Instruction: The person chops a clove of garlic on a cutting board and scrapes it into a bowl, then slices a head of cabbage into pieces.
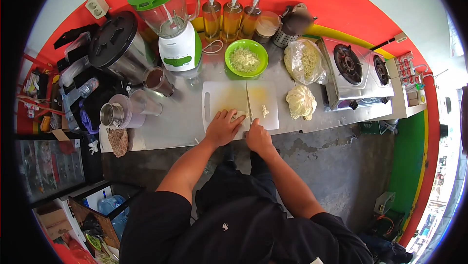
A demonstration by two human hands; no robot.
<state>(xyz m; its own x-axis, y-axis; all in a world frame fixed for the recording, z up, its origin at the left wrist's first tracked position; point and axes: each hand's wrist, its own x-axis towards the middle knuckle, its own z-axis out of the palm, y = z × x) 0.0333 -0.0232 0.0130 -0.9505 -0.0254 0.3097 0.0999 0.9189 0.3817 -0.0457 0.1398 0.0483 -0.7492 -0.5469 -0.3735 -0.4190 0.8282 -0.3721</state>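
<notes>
On the white cutting board (214,99), my left hand (224,127) presses down on a pale piece of cabbage (238,115), its fingers bent together over it. My right hand (259,136) is closed round the handle of a knife (248,99), whose thin blade points away from me across the board. Right of the blade lies a small heap of pale shreds (264,111). A green bowl (264,59) of shredded cabbage (244,60) stands behind the board. To the right of the board sits a cut cabbage head (301,102).
Behind the bowl stand a blender (179,49), pump bottles (231,19) and a clear bag of shreds (307,59). A gas stove (358,76) is at the right. Jugs, a brown cup (159,81) and a large pot (117,44) occupy the left.
</notes>
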